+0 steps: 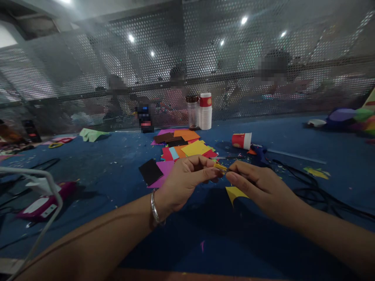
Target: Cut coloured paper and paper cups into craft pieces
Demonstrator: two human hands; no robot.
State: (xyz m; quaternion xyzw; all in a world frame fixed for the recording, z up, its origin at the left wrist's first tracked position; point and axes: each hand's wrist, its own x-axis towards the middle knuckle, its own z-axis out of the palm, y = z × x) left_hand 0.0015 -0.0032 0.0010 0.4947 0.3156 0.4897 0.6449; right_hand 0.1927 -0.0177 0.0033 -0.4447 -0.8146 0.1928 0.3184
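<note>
A small yellow paper piece [220, 167] is pinched between the thumb and fingers of my left hand [190, 175], which wears a silver bracelet [155, 207]. My right hand [258, 181] closes its thumb and forefinger at the right end of that piece; a tiny dark bit shows there, too small to name. Below the hands lies a yellow paper offcut [234, 193] with a curved edge, partly covered by my right hand. A purple sheet [164, 173] and a black square of paper [150, 171] lie left of my left hand.
Several coloured sheets, a yellow one [195, 148] on top, lie beyond my hands. A red-and-white paper cup [241, 141] on its side is beside a blue glue gun [259, 152]. A glass jar [192, 113], stacked cups [206, 115], a magenta power strip [48, 201] and cables [316, 187] stand or lie around.
</note>
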